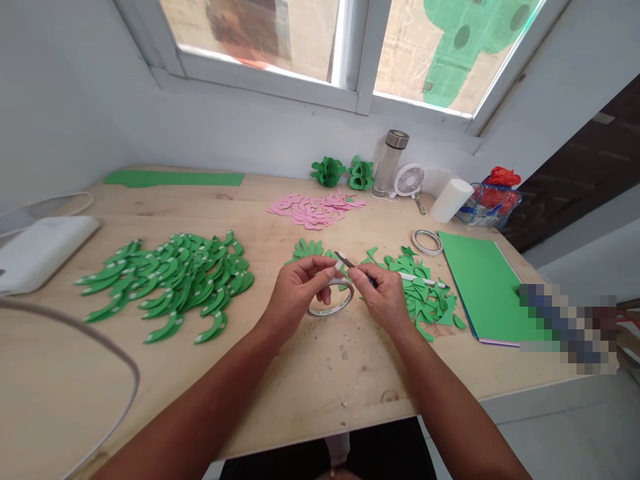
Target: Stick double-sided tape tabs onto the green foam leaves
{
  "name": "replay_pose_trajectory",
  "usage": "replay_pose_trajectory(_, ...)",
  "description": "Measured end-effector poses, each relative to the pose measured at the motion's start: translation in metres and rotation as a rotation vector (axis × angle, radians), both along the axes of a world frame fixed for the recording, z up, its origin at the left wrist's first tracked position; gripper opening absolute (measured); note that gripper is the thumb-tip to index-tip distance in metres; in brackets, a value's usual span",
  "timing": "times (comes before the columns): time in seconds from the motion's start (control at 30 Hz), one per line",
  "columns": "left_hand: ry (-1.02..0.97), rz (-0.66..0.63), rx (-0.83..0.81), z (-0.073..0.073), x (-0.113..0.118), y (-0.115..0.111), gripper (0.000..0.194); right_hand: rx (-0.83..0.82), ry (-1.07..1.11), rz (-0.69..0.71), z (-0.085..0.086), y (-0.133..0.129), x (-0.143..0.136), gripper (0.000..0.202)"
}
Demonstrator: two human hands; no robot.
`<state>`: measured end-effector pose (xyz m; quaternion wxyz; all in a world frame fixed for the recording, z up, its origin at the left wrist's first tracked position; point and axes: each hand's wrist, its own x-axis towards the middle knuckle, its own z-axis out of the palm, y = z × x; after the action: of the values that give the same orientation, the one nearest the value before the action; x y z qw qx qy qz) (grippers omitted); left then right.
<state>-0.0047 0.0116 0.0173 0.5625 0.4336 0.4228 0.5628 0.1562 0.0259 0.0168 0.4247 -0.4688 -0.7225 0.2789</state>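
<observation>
Near the middle of the wooden table, my left hand (303, 285) is closed on a roll of white tape (331, 311), whose ring hangs below the fingers. A short strip of tape is pulled up between thumb and fingertips. My right hand (385, 295) is closed around scissors (345, 259), their dark blades pointing left at that strip. Behind the hands lie green paper petals (307, 249), partly hidden by my left hand. Beside my right hand is a heap of green paper scraps (425, 300) with a white pen-like stick on it.
Curved green pieces with white tabs (185, 273) are piled left. Pink cutouts (313, 210), two green paper shapes (329, 171), a bottle (389, 163) and a fan (409, 180) stand or lie behind. Another tape roll (427, 243) and green sheets (487, 287) are right; a white box (47, 250) is far left.
</observation>
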Motion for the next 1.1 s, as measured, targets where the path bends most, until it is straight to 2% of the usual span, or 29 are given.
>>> replay_pose_trajectory(0.23,0.017,-0.008,-0.006,0.005,0.0,0.0,0.014,-0.032,-0.007,0.015,0.003,0.0,-0.001,0.035)
replay_pose_trajectory(0.67,0.03,-0.004,0.014,0.007,0.0,-0.001,0.013,-0.062,0.006,0.035,0.005,-0.001,-0.001,0.033)
replay_pose_trajectory(1.1,0.131,0.022,0.027,0.012,0.001,-0.004,0.011,-0.082,0.0,0.049,0.004,-0.002,-0.002,0.032)
